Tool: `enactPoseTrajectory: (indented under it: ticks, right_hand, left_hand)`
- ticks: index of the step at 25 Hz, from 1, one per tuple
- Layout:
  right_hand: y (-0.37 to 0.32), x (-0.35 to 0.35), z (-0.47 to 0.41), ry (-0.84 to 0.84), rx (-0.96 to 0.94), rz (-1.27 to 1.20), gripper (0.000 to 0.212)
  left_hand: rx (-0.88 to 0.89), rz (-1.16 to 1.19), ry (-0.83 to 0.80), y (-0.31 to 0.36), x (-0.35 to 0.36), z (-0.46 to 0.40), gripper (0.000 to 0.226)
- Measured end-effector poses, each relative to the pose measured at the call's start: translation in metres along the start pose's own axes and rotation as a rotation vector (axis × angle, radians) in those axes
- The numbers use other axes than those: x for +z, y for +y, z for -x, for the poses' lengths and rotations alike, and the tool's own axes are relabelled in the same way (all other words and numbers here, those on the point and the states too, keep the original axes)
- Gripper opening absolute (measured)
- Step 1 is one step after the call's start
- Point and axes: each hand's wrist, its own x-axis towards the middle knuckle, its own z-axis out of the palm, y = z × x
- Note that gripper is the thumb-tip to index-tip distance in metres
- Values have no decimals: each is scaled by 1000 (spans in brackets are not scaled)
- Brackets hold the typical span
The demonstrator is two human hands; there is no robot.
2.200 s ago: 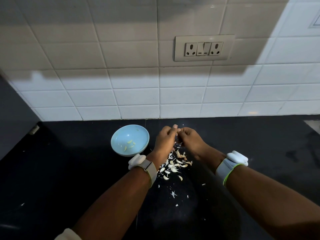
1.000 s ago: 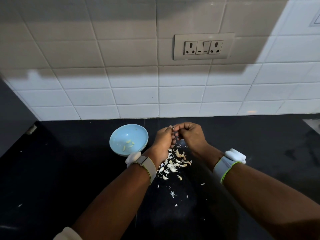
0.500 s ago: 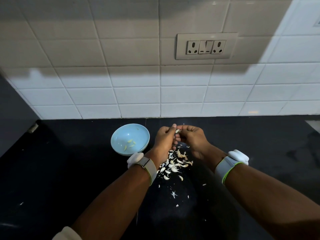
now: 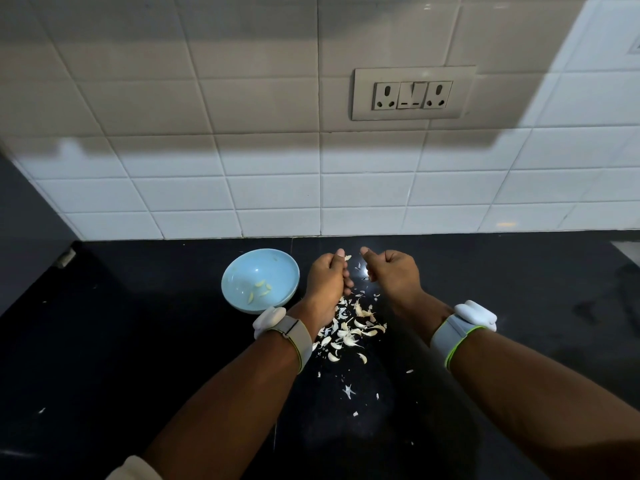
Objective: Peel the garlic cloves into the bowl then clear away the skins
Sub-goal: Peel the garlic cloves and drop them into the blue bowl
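Few peeled cloves (image 4: 259, 291) lie in the round pale-blue bowl (image 4: 239, 271) near the black counter's (image 4: 138, 341) back edge. The left hand (image 4: 327, 279) pinches a garlic clove (image 4: 347, 258); the right hand (image 4: 391, 268) is curled, contents unclear. Papery white skins (image 4: 349, 329) remain uncleared.

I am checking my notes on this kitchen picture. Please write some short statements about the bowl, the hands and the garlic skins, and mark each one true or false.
1. The blue bowl holds a few peeled cloves. True.
2. The bowl stands to the right of both hands. False: it stands left of the left hand.
3. The garlic skins lie on the black counter between the forearms. True.
4. The right hand rests inside the bowl. False: it is raised over the counter, apart from the bowl.
5. The two hands are apart. True.
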Motion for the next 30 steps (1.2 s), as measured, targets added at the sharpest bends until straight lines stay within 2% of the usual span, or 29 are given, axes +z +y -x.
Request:
enactPoseTrajectory:
  ticks: [2,3,5,9,12,18,20,22,24,26,30]
  right_hand:
    - [-1,1,0,12,-69,108,17]
    - [-3,2,1,-18,-82,115,16]
    - [-2,4,0,-73,-68,94,25]
    - [-6,5,7,-100,-100,41,17]
    - [-22,10,19,-299,-63,-201,18]
    - [-27,30,20,-430,-23,-234,15]
    - [-24,45,20,-402,-19,-188,14]
    - [-23,63,21,-381,-11,-145,7]
    - [-21,80,21,-378,-21,-74,3]
    - [-21,97,23,-390,-16,-40,2]
    - [-22,118,30,-463,36,-12,14]
  left_hand:
    - [5,-3,-4,0,1,0,32]
    - [6,-5,-4,1,2,0,32]
    - [5,-13,3,0,2,-1,31]
    - [-3,-19,11,1,0,-3,32]
    - [6,-23,3,0,-4,-2,32]
    - [21,-55,33,5,-28,-4,36]
    - [43,-109,134,8,-42,-4,40]
    - [70,-191,303,15,-61,-5,48]
    - [61,-186,427,24,-79,-6,49]
    - [76,-179,491,29,-96,-7,51]
    - [109,-190,529,22,-111,-4,53]
